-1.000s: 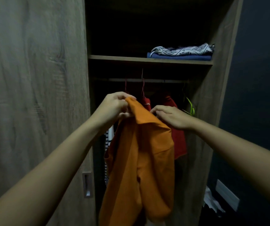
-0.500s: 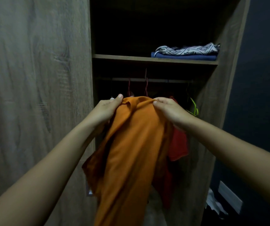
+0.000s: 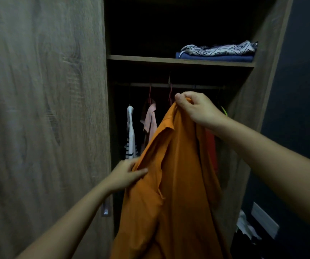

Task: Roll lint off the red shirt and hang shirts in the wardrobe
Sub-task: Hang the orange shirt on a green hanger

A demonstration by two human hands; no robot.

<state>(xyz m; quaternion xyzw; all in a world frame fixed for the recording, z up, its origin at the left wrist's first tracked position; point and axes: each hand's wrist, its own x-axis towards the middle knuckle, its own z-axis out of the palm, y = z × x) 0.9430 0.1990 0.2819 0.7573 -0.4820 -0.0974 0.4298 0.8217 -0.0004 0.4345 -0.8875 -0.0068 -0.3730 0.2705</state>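
An orange collared shirt hangs in front of the open wardrobe. My right hand pinches its top edge up near the hanging rail. My left hand grips the shirt's left side lower down, near the collar. Behind the orange cloth a red shirt hangs on the rail, mostly hidden. A pink shirt and a white striped shirt hang to the left on hangers.
A shelf above the rail holds folded blue and patterned clothes. The wooden wardrobe door stands at the left with a handle. A green hanger shows at the right. Clutter lies on the floor at bottom right.
My left hand dropped from the shirt's top edge to its lower left side. My right hand rose slightly with the top edge, and the pink and striped shirts came into view.
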